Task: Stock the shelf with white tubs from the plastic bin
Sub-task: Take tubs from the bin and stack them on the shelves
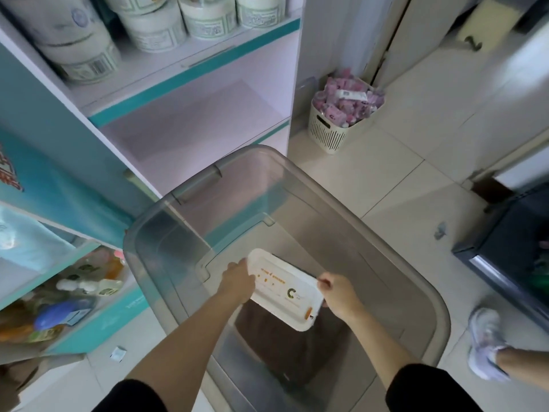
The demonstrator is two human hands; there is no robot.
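Closest to the camera, two bare forearms in black sleeves are reaching down into the plastic bin (439,307), a large translucent grey one standing on the floor. The left grip (237,281) is curling its fingers round the left end of a flat rectangular white tub (285,289). The right grip (338,292) is pinching the tub's right edge, so both are clamped on it. The tub, printed with orange marks and a green C, is sitting inside the bin above a dark brown mass (291,352) at the bottom. Whether it is touching that mass cannot be told.

The floor (386,179) is showing pale glossy tiles with thin grout lines. A small paper scrap (118,353) is lying on it left of the bin, and a white shoe (487,343) is standing at the right. A dark open container (511,263) is sitting beyond the shoe.

To the left, low teal-edged racks are holding blurred bottles (89,282). Just behind the bin, the shelf (193,74), pale pink with teal trim, is rising. Its upper board is carrying round white tubs (154,31), stacked and side by side. Right of the shelf, a cream slatted basket (326,129) heaped with pink packets (347,96) is standing on the floor near a doorway.
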